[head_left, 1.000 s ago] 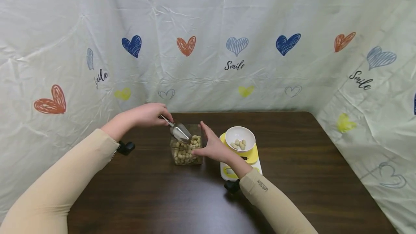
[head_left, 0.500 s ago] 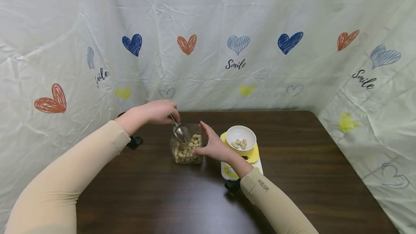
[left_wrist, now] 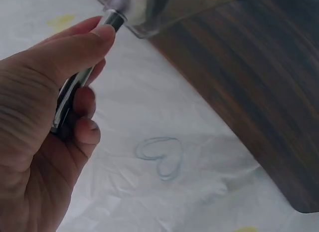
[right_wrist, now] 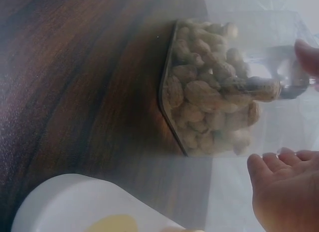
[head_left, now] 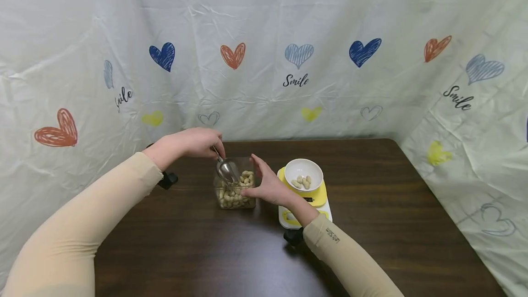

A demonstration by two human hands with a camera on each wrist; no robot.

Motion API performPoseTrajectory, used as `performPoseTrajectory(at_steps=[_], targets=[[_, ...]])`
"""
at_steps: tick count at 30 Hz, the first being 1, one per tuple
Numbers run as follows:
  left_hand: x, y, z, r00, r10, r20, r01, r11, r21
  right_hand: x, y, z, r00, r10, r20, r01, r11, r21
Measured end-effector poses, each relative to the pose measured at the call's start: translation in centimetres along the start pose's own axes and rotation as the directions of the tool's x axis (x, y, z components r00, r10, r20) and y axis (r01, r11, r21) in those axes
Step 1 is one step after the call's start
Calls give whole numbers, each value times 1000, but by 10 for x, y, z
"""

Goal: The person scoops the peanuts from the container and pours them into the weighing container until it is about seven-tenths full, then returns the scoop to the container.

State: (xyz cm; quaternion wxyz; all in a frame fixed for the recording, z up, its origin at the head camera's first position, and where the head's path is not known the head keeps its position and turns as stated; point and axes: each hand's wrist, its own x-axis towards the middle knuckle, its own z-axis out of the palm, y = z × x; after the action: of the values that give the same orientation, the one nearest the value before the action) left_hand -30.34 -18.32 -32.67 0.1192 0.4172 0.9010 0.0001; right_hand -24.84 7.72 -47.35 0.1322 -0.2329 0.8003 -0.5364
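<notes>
Right sleeve (head_left: pixel 350 260) and left sleeve (head_left: pixel 78 228): beige, the right one bearing dark lettering. Worktop (head_left: pixel 247 260): dark brown wood grain, rounded far right corner. Kitchen scale (head_left: pixel 318 197): white and yellow, standing on the worktop right of the box, partly hidden by the right forearm. Bowl (head_left: pixel 303 166): white, upright on the scale, holding a few unshelled peanuts (head_left: pixel 307 184). Right hand (head_left: pixel 270 187): spread wide, gripping the right side of the box, thumb at the near face, fingers toward the far corner. Box (head_left: pixel 241 164): clear, square-sided, upright on the worktop left of the scale, part filled with more unshelled peanuts (right_wrist: pixel 204 95). Scoop (head_left: pixel 228 171): metal, tilted, its bowl down inside the box among the nuts. Left hand (head_left: pixel 202 142): fingers and thumb closed round the scoop's handle, above the box's far left side. Cloth (head_left: pixel 264 17): white, creased, hanging behind the worktop, printed with coloured hearts and "Smile".
</notes>
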Motion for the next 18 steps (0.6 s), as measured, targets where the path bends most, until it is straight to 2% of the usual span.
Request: performPoseTrajectory(at_steps=[5,12,18], targets=[[0,5,-4,997,68,-29,-67,997,46,2,0,1,1000,4,-1,-4,1000,3],[-3,9,1,997,57,-53,-53,996,73,4,0,-1,1000,-4,0,4,1000,-11],[-9,11,3,997,57,-52,-53,996,67,6,2,0,1000,-17,-4,17,1000,14]])
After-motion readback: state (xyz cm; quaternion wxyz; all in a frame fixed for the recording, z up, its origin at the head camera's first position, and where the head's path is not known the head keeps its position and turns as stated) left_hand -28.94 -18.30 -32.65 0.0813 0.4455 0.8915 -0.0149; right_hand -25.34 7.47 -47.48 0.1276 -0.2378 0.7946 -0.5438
